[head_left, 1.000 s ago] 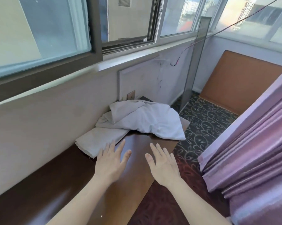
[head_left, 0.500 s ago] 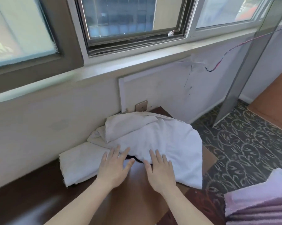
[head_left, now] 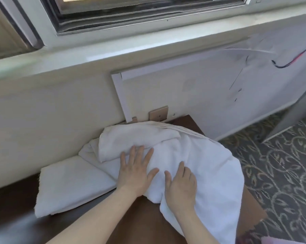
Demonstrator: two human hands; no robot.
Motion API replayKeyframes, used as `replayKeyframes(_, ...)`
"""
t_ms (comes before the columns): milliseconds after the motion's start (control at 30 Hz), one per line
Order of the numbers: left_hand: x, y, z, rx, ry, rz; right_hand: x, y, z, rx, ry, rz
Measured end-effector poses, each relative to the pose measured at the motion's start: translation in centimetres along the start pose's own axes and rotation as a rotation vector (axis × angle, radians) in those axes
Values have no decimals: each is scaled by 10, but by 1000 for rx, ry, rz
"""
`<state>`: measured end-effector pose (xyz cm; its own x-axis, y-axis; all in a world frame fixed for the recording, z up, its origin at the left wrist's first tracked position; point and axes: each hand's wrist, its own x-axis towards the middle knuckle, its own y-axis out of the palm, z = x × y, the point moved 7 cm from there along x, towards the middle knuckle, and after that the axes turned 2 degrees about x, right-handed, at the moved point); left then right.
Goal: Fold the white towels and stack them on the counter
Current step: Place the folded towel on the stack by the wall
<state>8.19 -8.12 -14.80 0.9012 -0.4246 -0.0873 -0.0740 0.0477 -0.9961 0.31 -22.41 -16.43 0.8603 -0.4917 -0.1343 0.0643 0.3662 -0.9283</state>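
A folded towel [head_left: 72, 184] lies on the counter [head_left: 11, 217] at left. Your left hand [head_left: 135, 170] presses the crumpled towel [head_left: 206, 161] beside it, fingers spread wide; your right hand [head_left: 181, 186] grips the same cloth, fingers curled.

right hand [head_left: 181, 189] fingertips: buried in towel [head_left: 210, 164] | counter [head_left: 139, 217] far end: covered | window [head_left: 131, 16]: cropped at top

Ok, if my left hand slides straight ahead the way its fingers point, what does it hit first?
The raised fold of the crumpled towel, right at the fingertips of your left hand. Beyond that fold, probably the wall, though depth is hard to judge.
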Motion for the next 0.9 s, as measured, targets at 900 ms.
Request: replayKeyframes(900, -19, -180, 29, -220, -17, -300, 2, -175, 54, 318, -321, -446)
